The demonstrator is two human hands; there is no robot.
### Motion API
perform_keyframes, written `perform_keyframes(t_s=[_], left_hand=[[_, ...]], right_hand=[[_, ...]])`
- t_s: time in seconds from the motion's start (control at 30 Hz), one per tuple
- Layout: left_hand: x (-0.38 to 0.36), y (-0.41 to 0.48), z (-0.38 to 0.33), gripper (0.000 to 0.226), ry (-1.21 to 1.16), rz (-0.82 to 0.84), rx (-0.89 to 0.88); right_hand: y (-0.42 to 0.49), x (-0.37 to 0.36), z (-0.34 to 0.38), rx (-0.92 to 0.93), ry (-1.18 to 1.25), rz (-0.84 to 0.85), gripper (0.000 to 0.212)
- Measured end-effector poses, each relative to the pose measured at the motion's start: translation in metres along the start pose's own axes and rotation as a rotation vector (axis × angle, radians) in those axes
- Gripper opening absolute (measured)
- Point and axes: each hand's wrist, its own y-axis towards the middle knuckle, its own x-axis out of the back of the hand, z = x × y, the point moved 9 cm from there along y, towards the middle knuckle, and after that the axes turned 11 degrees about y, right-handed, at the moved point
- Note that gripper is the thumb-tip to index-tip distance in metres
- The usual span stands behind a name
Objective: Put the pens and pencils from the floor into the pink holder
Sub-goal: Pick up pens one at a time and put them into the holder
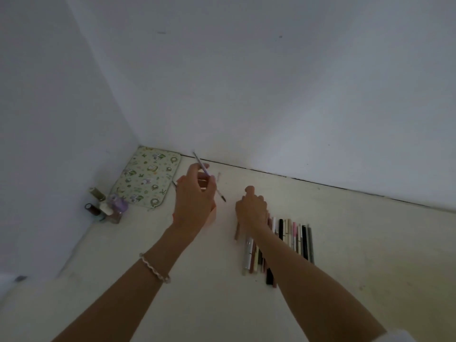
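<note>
Over the pink holder (pixel 211 215), mostly hidden behind the left hand (pixel 195 201), its fingers pinch a pen (pixel 208 176); tip it upright before dropping. Right hand (pixel 251 209) curls onto the floor's pens (pixel 293 239), grip unclear.

1. The pink holder (pixel 211 215) is almost wholly hidden behind the left hand (pixel 195 201); only a sliver shows.
2. The right hand (pixel 251 209) and forearm cover part of the row of pens (pixel 291 240) right of the holder.
3. Whether the right hand's fingers grip anything cannot be told.
4. The small bottles (pixel 106 208) left of the holder are too blurred to identify.
</note>
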Motion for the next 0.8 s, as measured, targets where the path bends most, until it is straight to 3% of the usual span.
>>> perform_keyframes(t_s=[0.07, 0.13, 0.33, 0.47, 0.6, 0.7, 0.8], left_hand=[[0.030, 0.014, 0.010, 0.059, 0.013, -0.113, -0.009], [0.051, 0.028, 0.019, 0.079, 0.009, -0.179, -0.019], [0.061, 0.038, 0.041, 0.088, 0.059, -0.242, -0.065], [0.049, 0.031, 0.061, 0.075, 0.143, -0.188, -0.042], [0.045, 0.016, 0.057, 0.024, 0.383, -0.253, -0.189], [0.061, 0.011, 0.060, 0.037, 0.372, -0.354, -0.155], [0.081, 0.012, 0.059, 0.036, 0.307, -0.423, -0.143]], right_hand=[[0.005, 0.020, 0.013, -0.001, 0.205, -0.117, 0.028], [0.006, 0.043, 0.025, 0.012, 0.363, -0.241, 0.022], [-0.009, 0.080, 0.060, 0.132, 0.694, -0.368, 0.017], [-0.019, 0.089, 0.078, 0.188, 0.756, -0.364, 0.015], [-0.035, 0.097, 0.104, 0.307, 0.798, -0.382, 0.018], [-0.044, 0.100, 0.121, 0.383, 0.828, -0.414, 0.020], [-0.049, 0.099, 0.131, 0.433, 0.823, -0.455, 0.020]])
